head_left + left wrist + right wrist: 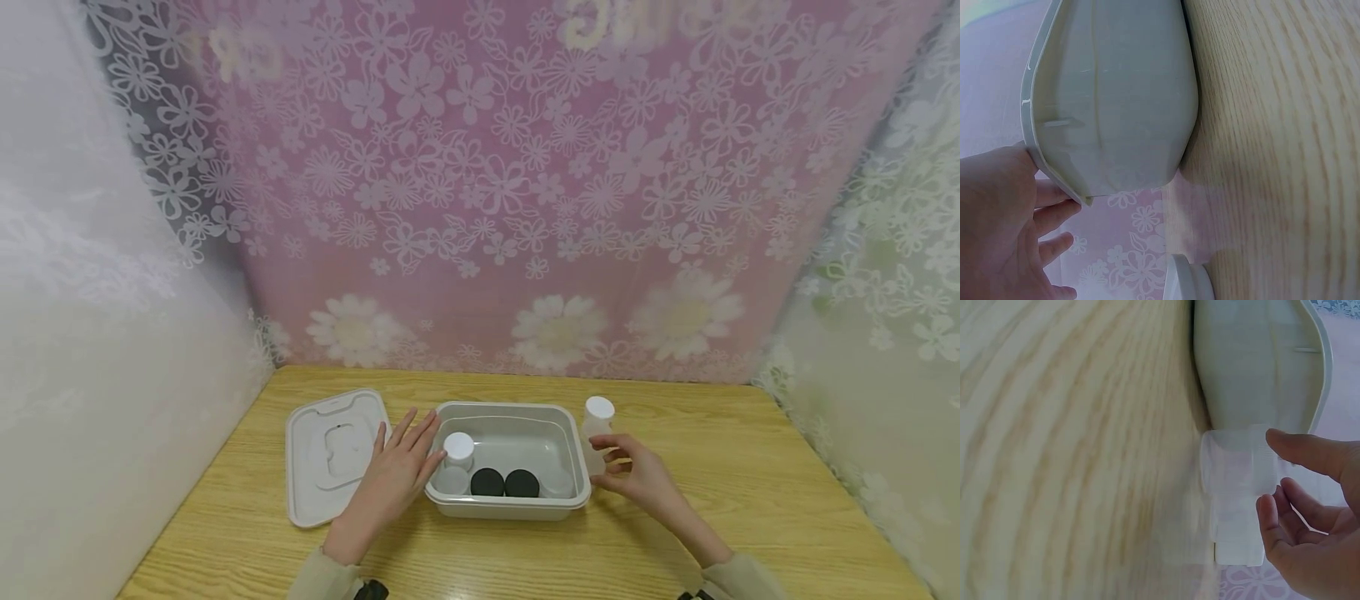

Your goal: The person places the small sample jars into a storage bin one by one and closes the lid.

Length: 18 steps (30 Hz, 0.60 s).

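My right hand (637, 475) pinches a clear plastic jar (1232, 462) by its ribbed lid, thumb on one side and fingers on the other. The jar stands upright on the table, close beside the right end of a pale grey plastic box (517, 506). Just behind it is a second jar with a white lid (599, 407). Across the box, my left hand (397, 467) rests on the left rim with its fingers spread and nearly straight. Inside the box are a white-lidded jar (459, 448), two black-lidded jars (487, 482) and clear jars (452, 480) at the near corners.
The box's white lid (341, 454) lies flat on the wooden table (517, 558) to the left, partly behind my left hand. Flower-patterned curtains (487, 208) hang at the table's back edge and along both sides.
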### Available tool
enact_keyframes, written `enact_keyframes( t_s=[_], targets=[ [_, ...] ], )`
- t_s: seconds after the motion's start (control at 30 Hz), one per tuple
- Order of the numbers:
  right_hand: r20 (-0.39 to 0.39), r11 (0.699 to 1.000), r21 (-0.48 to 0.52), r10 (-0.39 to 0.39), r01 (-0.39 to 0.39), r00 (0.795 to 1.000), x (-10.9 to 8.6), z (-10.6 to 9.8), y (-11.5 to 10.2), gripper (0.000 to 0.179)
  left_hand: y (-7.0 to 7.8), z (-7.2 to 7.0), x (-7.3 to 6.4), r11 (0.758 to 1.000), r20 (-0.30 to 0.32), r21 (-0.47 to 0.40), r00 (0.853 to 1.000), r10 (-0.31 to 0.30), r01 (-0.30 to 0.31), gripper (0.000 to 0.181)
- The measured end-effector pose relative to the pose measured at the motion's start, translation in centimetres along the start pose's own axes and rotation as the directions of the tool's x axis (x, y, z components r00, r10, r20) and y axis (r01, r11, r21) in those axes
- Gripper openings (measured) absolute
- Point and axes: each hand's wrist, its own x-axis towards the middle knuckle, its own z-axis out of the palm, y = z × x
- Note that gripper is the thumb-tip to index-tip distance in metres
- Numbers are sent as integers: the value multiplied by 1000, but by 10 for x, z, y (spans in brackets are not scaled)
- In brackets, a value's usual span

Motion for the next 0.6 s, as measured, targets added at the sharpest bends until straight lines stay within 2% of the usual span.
enact_keyframes(
  t_s=[0.13,0.4,0.6],
  targets=[
    [13,1000,-13,2,-2,1000,-1,1,1,54,-1,1,0,1000,0,-9,1000,2,-2,54],
    [80,998,41,46,-50,996,-3,5,4,56,-2,2,-1,1000,13,-13,1000,-12,12,55],
    [65,993,63,97,-101,993,-7,1,4,57,-2,2,-1,1000,15,-17,1000,-10,10,55]
  ],
)
